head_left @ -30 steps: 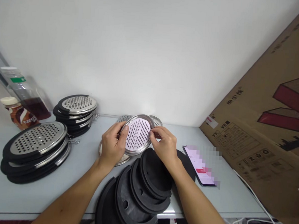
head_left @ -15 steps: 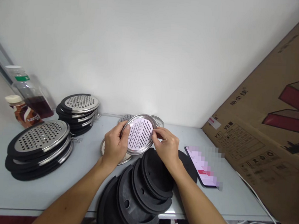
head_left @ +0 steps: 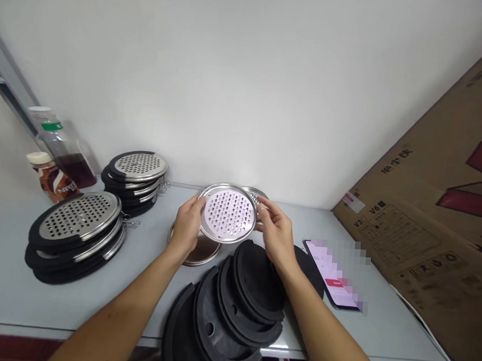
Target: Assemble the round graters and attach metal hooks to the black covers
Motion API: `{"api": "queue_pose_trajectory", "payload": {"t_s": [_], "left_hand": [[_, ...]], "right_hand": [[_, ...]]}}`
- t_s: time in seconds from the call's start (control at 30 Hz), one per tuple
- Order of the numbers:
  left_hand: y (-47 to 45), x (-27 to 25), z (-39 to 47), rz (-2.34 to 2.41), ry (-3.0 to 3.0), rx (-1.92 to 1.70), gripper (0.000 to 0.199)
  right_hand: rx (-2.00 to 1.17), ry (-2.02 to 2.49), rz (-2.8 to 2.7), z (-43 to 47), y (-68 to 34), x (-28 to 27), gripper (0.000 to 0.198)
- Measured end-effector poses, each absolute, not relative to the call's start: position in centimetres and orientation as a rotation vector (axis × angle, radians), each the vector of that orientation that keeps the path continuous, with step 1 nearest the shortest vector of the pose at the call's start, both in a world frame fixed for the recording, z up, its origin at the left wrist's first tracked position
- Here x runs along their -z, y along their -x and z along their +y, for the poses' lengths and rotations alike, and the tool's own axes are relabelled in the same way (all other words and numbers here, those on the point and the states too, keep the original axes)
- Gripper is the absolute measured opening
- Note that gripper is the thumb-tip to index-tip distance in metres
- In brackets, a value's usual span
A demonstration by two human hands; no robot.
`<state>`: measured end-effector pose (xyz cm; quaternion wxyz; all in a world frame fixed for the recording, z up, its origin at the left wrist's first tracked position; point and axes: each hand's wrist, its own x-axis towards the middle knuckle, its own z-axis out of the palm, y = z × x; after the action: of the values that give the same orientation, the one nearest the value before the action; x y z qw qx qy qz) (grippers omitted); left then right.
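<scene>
Between both hands, a round perforated metal grater disc (head_left: pixel 228 212) with a shiny raised rim is held up, its face tilted toward me. My left hand (head_left: pixel 187 221) pinches its left edge, thumb on the front. At the right edge, my right hand (head_left: pixel 276 229) has its thumb and fingers around the rim. Partly hidden behind the held disc lie another metal disc (head_left: pixel 260 193) and a round metal piece (head_left: pixel 201 253) on the table. Just below the hands, several black rubber-like round holders (head_left: pixel 224 315) with curved raised rims overlap in a fanned stack.
Two stacks of black-rimmed grater discs, a front stack (head_left: pixel 79 219) and a back stack (head_left: pixel 139 166), stand at left. Behind them are a brown bottle (head_left: pixel 53 177) and a clear bottle (head_left: pixel 73 156) of dark liquid. A phone (head_left: pixel 333 279) lies right; a large cardboard box (head_left: pixel 417 229) leans beyond.
The held disc has turned to face me more and shifted slightly right. My right hand's fingers have gone from a pinch at the rim to a wider spread around it.
</scene>
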<state>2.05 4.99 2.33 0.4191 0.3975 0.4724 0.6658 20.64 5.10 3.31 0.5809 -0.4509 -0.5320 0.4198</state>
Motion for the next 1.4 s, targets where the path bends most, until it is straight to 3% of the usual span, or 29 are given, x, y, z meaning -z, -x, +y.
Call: {"api": "queue_pose_trajectory", "payload": {"t_s": [0.17,0.37,0.5,0.83,1.13,1.4], "left_hand": [[-2.3,-2.0,5.2,1.141,-1.049,-1.649,0.042],[-2.0,-3.3,3.5,1.598,-1.959,-1.522,0.06],[-2.5,-3.2,2.9,1.418,-2.397,-1.232,0.06],[-2.9,-2.4,3.3,1.505,-2.233,-1.195,0.053],[-0.6,-4.3,3.8,1.156,-1.745,-1.518,0.038],[4.8,-5.4,5.7,1.556,-2.042,-1.648,0.05]], "right_hand": [[-1.453,0.977,-1.023,4.7,-20.5,-4.5,0.039],[-1.462,1.002,-0.944,4.7,-20.4,-4.0,0.034],[-1.351,0.989,-1.08,4.6,-20.2,-3.4,0.039],[-1.297,0.948,-1.231,4.5,-20.0,-2.6,0.039],[-1.375,0.964,-0.986,4.9,-20.0,-3.0,0.035],[-1.301,1.019,-0.884,6.1,-21.4,-3.7,0.028]]}}
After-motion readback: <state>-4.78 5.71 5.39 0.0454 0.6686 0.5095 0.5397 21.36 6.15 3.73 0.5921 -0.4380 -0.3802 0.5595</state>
